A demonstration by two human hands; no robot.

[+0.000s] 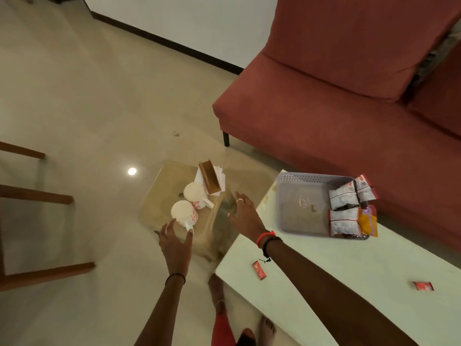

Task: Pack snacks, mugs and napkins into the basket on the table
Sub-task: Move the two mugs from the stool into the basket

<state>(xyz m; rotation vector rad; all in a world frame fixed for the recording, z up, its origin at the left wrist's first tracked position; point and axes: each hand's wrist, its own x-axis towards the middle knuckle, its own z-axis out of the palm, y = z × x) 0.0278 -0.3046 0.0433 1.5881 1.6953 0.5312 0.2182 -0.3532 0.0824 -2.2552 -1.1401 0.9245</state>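
Note:
Two white mugs with red patterns stand on a small glass side table (154,196): the near mug (183,213) and the far mug (195,194). Behind them a wooden holder with white napkins (212,177) stands upright. My left hand (175,239) is open just below the near mug, fingertips at its handle. My right hand (243,212) hovers open to the right of the mugs. The grey plastic basket (303,177) sits on the white table and holds several snack packets (349,211) along its right side.
Two small red sachets (259,270) (423,285) lie on the white table (324,283). A red sofa (336,96) stands behind the table. Wooden chair legs (37,196) are at the left. My bare feet show at the bottom.

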